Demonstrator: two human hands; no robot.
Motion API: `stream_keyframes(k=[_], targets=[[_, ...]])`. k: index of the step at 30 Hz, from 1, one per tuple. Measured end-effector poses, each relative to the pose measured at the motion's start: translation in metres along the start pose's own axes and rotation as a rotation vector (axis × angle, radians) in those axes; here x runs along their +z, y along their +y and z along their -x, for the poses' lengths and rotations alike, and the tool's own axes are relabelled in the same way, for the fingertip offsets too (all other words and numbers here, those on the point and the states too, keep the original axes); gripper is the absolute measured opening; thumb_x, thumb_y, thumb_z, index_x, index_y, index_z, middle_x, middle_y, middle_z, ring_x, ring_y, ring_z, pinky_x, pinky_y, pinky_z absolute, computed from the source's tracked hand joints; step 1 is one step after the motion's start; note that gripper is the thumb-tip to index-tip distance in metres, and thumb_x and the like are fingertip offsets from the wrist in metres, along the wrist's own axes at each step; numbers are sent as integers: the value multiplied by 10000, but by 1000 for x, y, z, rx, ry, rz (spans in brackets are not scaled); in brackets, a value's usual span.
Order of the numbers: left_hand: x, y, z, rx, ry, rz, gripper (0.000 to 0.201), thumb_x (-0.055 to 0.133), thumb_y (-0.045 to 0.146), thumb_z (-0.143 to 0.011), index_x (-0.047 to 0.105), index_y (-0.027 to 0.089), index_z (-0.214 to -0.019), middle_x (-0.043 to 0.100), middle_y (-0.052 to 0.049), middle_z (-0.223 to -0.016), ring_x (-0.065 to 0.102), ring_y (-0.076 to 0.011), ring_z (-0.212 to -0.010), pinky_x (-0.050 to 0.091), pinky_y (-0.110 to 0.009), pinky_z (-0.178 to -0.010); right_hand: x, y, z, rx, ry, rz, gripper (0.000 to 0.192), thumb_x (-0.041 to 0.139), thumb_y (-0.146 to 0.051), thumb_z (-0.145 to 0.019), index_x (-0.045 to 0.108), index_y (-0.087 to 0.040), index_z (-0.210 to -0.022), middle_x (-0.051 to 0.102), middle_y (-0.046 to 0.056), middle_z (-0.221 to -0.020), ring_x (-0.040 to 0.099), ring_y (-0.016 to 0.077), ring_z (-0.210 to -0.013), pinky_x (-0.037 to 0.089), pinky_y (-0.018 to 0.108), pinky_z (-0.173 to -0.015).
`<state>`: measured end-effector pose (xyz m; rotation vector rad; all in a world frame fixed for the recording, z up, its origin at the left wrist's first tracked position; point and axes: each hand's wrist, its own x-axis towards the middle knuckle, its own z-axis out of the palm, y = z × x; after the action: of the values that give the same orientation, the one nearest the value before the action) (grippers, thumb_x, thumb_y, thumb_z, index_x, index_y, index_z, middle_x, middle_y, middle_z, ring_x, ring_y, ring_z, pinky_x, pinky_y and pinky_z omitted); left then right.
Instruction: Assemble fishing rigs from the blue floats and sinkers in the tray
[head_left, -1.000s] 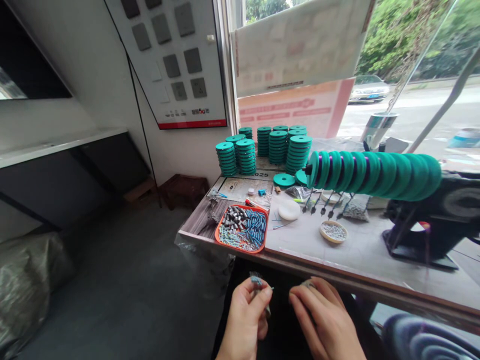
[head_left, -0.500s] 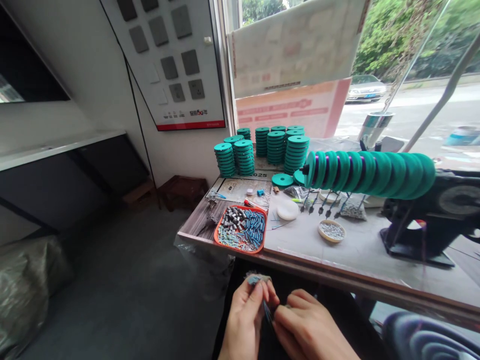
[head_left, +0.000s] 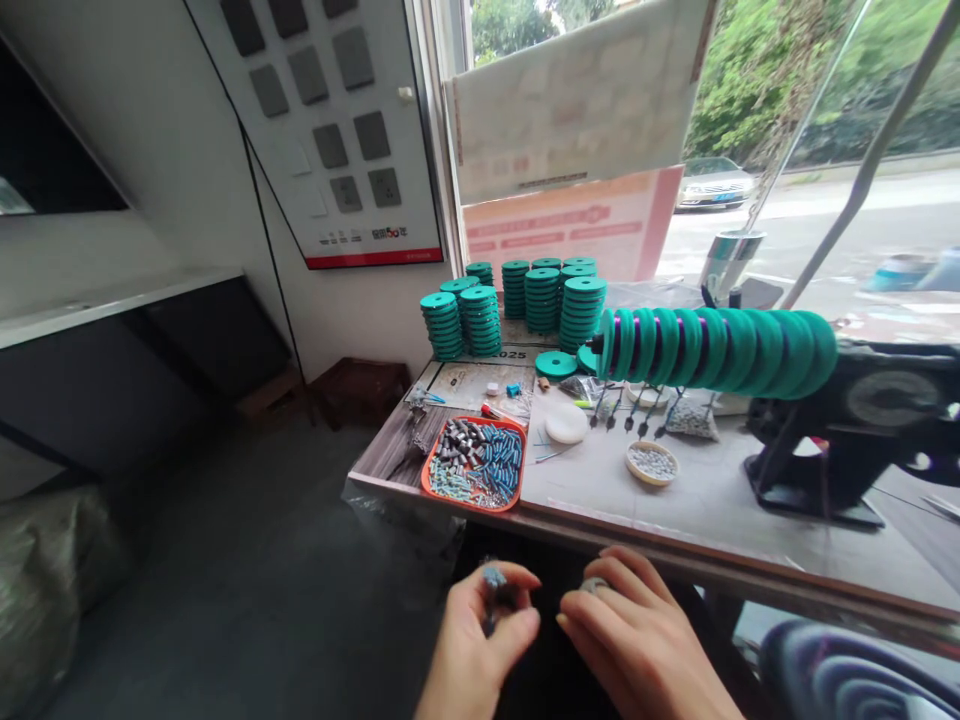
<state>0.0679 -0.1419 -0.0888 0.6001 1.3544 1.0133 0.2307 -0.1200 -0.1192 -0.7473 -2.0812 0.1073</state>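
My left hand (head_left: pixel 476 645) is below the table's front edge, with its fingers pinched on a small blue cylindrical part (head_left: pixel 493 578). My right hand (head_left: pixel 641 640) is beside it, a short gap apart, fingertips closed on something small that I cannot make out. Just above the hands on the table (head_left: pixel 712 500) sits an orange tray (head_left: pixel 431 463) of blue and grey cylindrical parts. Further right, a row of green spools (head_left: pixel 712 345) with purple wire sits on a horizontal spindle of a black machine (head_left: pixel 847 430).
Stacks of green spools (head_left: pixel 517 305) stand at the table's back by the window. A white round lid (head_left: pixel 566 422), a small dish of beads (head_left: pixel 651 463) and small bags lie mid-table. A dark bag lies on the floor at far left (head_left: pixel 45 570). A blue-grey seat edge (head_left: pixel 847 675) is at lower right.
My hands met half a second ago and have now drawn apart. The view has shifted slightly right and down, so the table sits further left in frame.
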Motion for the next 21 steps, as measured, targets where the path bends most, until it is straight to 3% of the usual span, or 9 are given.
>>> stream_keyframes(k=[2, 4, 7, 9, 11, 15, 18, 21], targets=[[11, -10, -2, 58, 32, -52, 370, 792, 290, -475, 593, 83, -709, 591, -12, -726, 515, 5, -631, 370, -65, -542, 9, -1, 5, 34, 31, -41, 224, 377, -121, -887, 496, -170, -704, 481, -14, -593, 417, 131, -692, 291, 301, -837], [21, -15, -4, 102, 10, 35, 423, 783, 404, -468, 545, 93, -627, 571, 9, -688, 477, 25, -544, 328, -75, -478, 16, -2, 7, 71, 86, -63, 224, 375, -139, -894, 521, -173, -728, 489, -8, -606, 415, 134, -705, 295, 320, -843], [25, -17, -6, 40, -121, 278, 538, 778, 488, -428, 406, 154, -625, 520, 64, -566, 343, 47, -370, 211, -91, -375, 15, -1, 5, 54, 134, -42, 236, 379, -154, -900, 544, -168, -732, 509, -1, -617, 444, 138, -756, 303, 341, -879], [21, -16, -6, -42, -229, 301, 587, 758, 529, -430, 332, 176, -624, 456, 84, -443, 282, 39, -306, 167, -94, -348, 6, 1, 1, -70, 145, 24, 247, 383, -153, -901, 561, -168, -731, 548, -7, -654, 471, 139, -805, 303, 353, -928], [13, -13, -5, -103, -326, 164, 570, 730, 536, -472, 314, 174, -616, 376, 93, -370, 262, 39, -294, 155, -86, -346, -9, 7, -7, -277, 66, 119, 265, 372, -124, -895, 579, -169, -735, 588, -18, -725, 493, 146, -870, 279, 379, -998], [-2, -8, -8, -130, -388, -22, 523, 713, 490, -531, 310, 167, -618, 348, 97, -401, 277, 53, -343, 139, -65, -359, -54, 39, -37, -670, -338, 395, 442, 209, -27, -880, 610, -155, -747, 607, 10, -829, 500, 172, -996, 163, 450, -1080], [-8, -9, -15, -137, -372, -12, 540, 718, 490, -523, 289, 172, -605, 314, 107, -395, 237, 58, -331, 109, -68, -356, -92, 75, -70, -729, -334, 516, 390, 259, -61, -896, 636, -160, -878, 627, 11, -896, 516, 168, -1002, 167, 430, -1082], [-9, -11, -20, -142, -356, 41, 585, 760, 483, -467, 283, 165, -586, 290, 112, -401, 263, 59, -336, 122, -70, -372, -118, 99, -88, -742, -157, 657, 253, 400, -86, -875, 634, -179, -898, 639, -13, -826, 534, 152, -972, 213, 384, -1065]])
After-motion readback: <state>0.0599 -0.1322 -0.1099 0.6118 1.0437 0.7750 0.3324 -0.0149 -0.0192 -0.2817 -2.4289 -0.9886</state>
